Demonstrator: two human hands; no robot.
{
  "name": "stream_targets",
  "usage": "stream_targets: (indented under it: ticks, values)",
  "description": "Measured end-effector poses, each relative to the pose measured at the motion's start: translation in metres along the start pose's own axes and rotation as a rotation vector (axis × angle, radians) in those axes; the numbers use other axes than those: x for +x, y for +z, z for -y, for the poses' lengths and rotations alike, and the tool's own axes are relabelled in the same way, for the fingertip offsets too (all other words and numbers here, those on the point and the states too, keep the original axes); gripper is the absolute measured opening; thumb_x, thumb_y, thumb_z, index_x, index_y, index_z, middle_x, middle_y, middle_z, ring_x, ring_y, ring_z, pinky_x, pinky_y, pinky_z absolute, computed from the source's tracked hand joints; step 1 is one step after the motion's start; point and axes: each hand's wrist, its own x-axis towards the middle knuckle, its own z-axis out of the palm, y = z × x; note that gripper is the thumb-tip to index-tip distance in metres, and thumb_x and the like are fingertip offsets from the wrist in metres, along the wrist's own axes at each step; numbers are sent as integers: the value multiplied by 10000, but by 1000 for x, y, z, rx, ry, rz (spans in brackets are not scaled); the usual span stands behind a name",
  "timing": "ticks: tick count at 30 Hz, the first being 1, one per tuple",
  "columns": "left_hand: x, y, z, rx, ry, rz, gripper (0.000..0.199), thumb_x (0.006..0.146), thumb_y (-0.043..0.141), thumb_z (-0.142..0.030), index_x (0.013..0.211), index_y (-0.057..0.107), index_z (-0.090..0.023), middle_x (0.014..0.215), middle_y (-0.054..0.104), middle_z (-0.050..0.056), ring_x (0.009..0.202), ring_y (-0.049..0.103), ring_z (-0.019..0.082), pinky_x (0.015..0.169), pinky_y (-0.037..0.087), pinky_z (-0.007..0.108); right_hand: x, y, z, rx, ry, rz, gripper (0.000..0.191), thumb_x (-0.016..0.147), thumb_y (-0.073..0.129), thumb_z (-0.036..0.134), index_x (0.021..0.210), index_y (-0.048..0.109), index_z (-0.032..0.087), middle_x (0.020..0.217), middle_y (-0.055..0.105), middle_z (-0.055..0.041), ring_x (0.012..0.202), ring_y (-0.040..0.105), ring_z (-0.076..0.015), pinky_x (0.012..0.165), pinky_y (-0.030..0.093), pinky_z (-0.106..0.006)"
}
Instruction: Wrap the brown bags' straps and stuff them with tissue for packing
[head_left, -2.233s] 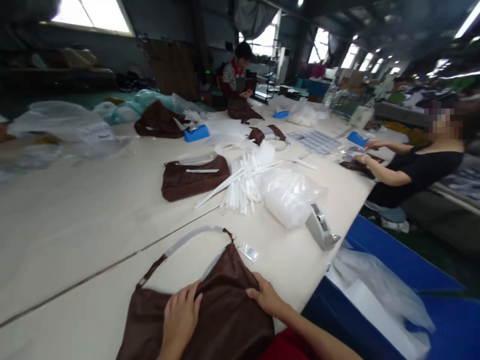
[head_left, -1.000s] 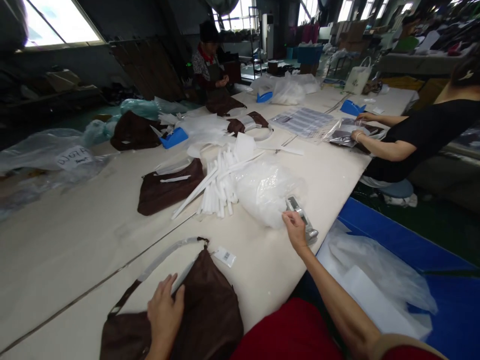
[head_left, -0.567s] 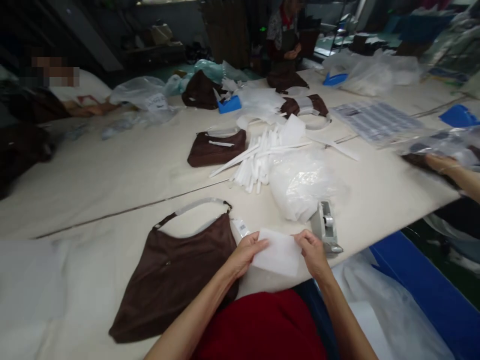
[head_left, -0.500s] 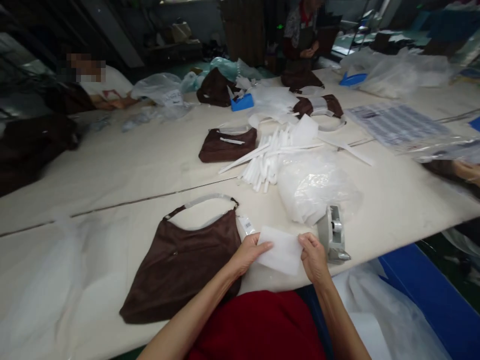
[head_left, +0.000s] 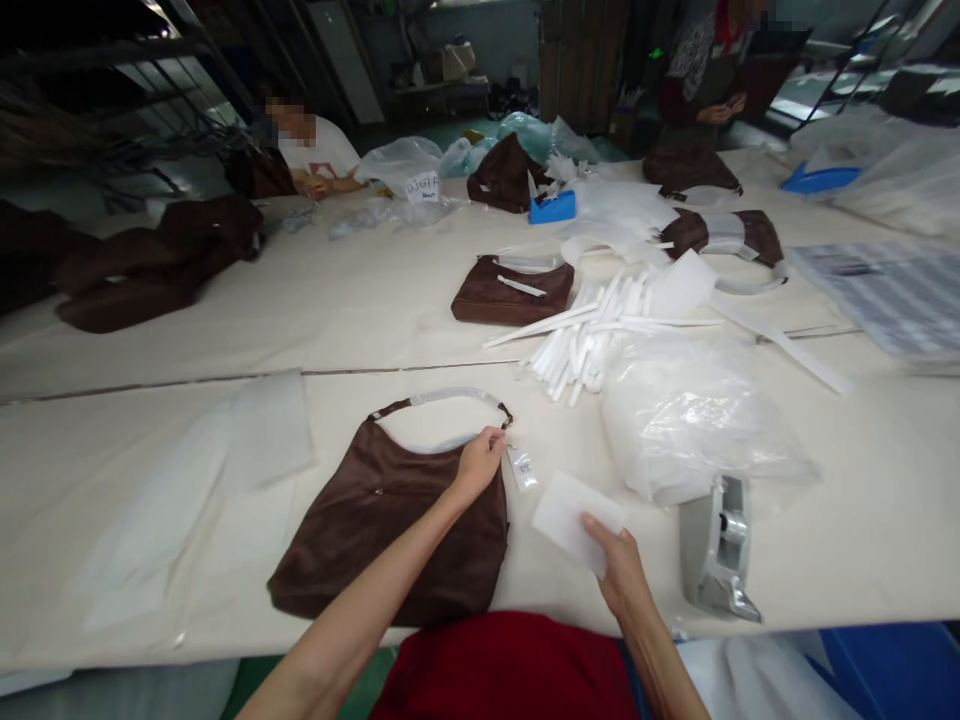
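Observation:
A brown handbag (head_left: 405, 540) lies flat before me, its strap (head_left: 457, 396) partly wrapped in pale material. At the bag's upper right corner, just below the strap's metal fitting, my left hand (head_left: 480, 466) is closed in a pinch on the bag. A hang tag (head_left: 523, 468) in a clear sleeve lies right beside those fingertips. My right hand (head_left: 619, 562) grips a small white foam sheet (head_left: 568, 512) between thumb and fingers, with the sheet held out to the right of the bag.
A grey tape dispenser (head_left: 718, 550) stands right of my right hand. Behind it lie a clear plastic bag (head_left: 690, 420) and a heap of white foam strips (head_left: 589, 345). More brown handbags (head_left: 510, 295) rest farther back. Two people stand or sit across the table.
My left hand has let go of the white foam sheet and moved left to the handbag's corner. The right hand now holds the sheet alone. The view has turned left.

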Motion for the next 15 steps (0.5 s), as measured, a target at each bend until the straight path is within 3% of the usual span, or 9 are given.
stream_targets:
  ticks: [4, 9, 12, 15]
  values:
    - [41, 4, 3, 150, -22, -27, 259, 868, 557, -286, 1100, 622, -192, 1197, 661, 115, 1185, 545, 265, 1056, 360, 395, 10, -2, 8, -32, -25, -52, 488, 512, 906, 383, 906, 725, 159, 838, 773, -61, 828, 725, -281, 723, 593, -352]
    - [62, 17, 8, 250, -24, 10, 197, 837, 605, -327, 981, 638, -197, 1151, 658, 142, 1212, 504, 327, 1094, 272, 506, 24, 7, 10, -69, -53, -90, 514, 518, 903, 395, 925, 713, 144, 861, 774, -68, 770, 723, -265, 679, 591, -339]
    - [66, 15, 15, 207, 1, 46, 124, 855, 550, -290, 915, 632, -219, 1067, 681, 114, 1172, 524, 309, 1041, 332, 465, 37, 20, 19, -62, -106, -117, 502, 514, 903, 368, 919, 704, 147, 870, 773, -58, 748, 718, -248, 662, 591, -328]
    - [62, 6, 21, 73, 47, 111, 184, 905, 458, -335, 908, 621, -251, 879, 690, 40, 931, 612, 230, 895, 427, 344, 56, 40, 37, -65, -197, -117, 456, 523, 886, 339, 899, 707, 155, 881, 771, -55, 776, 713, -247, 682, 592, -334]
